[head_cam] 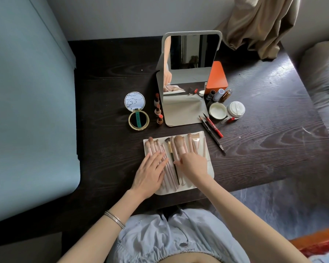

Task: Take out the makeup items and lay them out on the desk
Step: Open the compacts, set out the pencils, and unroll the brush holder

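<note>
A cream brush pouch lies unfolded on the dark desk near its front edge. Several pink makeup brushes and one black-handled fan brush lie on it. My left hand rests flat with straight fingers on the left brushes. My right hand lies over the right side of the pouch, its fingers curled down onto the pink brush handles there; what they hold is hidden. An open gold compact, lipsticks, two pencils and jars lie behind.
A standing mirror on a beige base occupies the desk's middle back, with an orange box behind its right side. A beige curtain hangs at the back right. A pale blue surface borders the desk's left edge.
</note>
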A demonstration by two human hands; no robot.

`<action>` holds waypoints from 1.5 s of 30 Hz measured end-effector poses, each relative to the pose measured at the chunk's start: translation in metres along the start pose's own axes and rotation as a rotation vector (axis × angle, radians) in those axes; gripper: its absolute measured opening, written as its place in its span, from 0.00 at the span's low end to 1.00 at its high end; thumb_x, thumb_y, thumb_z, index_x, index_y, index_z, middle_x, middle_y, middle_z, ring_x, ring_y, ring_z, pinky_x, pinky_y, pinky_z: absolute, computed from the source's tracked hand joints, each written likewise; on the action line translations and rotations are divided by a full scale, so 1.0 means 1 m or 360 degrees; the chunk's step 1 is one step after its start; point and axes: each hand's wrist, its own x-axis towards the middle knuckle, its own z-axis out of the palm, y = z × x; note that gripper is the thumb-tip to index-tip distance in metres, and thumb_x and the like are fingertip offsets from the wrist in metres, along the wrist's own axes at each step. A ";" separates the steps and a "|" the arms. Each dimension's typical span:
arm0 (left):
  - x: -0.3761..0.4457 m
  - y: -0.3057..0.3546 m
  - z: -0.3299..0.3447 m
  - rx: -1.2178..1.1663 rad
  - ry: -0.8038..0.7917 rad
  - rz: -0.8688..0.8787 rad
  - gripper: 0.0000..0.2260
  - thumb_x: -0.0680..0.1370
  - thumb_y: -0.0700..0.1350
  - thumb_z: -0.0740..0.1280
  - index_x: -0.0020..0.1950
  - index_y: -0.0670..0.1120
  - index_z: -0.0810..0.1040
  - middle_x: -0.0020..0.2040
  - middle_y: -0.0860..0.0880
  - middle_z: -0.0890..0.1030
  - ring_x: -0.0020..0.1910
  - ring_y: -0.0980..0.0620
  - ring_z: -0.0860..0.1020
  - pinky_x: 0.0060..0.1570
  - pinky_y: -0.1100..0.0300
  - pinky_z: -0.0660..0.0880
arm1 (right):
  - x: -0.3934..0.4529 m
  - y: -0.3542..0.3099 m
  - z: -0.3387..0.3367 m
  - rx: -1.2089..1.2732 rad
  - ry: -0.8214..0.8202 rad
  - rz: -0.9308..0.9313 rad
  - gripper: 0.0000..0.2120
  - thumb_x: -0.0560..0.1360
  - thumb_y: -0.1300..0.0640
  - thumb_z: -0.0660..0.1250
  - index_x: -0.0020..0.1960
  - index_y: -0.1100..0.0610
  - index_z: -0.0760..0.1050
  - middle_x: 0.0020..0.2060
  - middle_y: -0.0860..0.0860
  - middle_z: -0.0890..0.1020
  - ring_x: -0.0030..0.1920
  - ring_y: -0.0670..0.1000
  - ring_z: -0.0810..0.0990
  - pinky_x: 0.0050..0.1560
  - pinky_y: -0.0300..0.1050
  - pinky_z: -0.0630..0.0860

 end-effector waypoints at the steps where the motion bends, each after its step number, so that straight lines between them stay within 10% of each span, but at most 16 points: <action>1: 0.000 -0.001 0.000 -0.0010 0.0019 -0.0001 0.22 0.77 0.49 0.52 0.69 0.47 0.71 0.71 0.47 0.69 0.73 0.49 0.63 0.72 0.51 0.54 | -0.001 0.000 -0.001 -0.0007 0.0002 -0.0010 0.16 0.77 0.46 0.61 0.58 0.56 0.74 0.28 0.50 0.73 0.34 0.56 0.80 0.35 0.45 0.76; 9: -0.006 -0.014 -0.005 -0.0045 0.0038 -0.0054 0.23 0.78 0.50 0.51 0.71 0.47 0.68 0.72 0.49 0.67 0.73 0.50 0.62 0.71 0.51 0.58 | -0.004 0.000 0.000 -0.0034 0.0027 -0.0041 0.30 0.78 0.46 0.61 0.74 0.49 0.51 0.31 0.50 0.75 0.31 0.55 0.76 0.31 0.44 0.71; 13: -0.006 -0.016 -0.005 0.0001 0.0040 -0.0027 0.22 0.77 0.50 0.52 0.68 0.46 0.72 0.70 0.48 0.71 0.71 0.50 0.65 0.68 0.52 0.63 | -0.003 0.001 -0.002 0.0008 -0.0023 0.0014 0.17 0.78 0.46 0.61 0.61 0.55 0.71 0.33 0.51 0.76 0.38 0.56 0.80 0.38 0.46 0.76; 23: -0.006 -0.014 -0.003 0.0041 0.0196 0.0033 0.19 0.78 0.49 0.56 0.64 0.47 0.76 0.66 0.49 0.75 0.69 0.50 0.67 0.67 0.54 0.66 | -0.012 0.027 -0.009 0.0322 0.0055 0.0244 0.14 0.78 0.46 0.59 0.39 0.55 0.71 0.33 0.49 0.76 0.36 0.53 0.76 0.35 0.43 0.68; 45: 0.036 0.033 0.005 0.0115 0.0085 0.0344 0.21 0.75 0.54 0.64 0.68 0.53 0.71 0.72 0.48 0.67 0.73 0.47 0.62 0.70 0.44 0.54 | -0.019 0.072 0.001 0.0302 0.0281 0.0337 0.08 0.79 0.53 0.58 0.53 0.57 0.71 0.50 0.51 0.76 0.50 0.53 0.74 0.41 0.46 0.69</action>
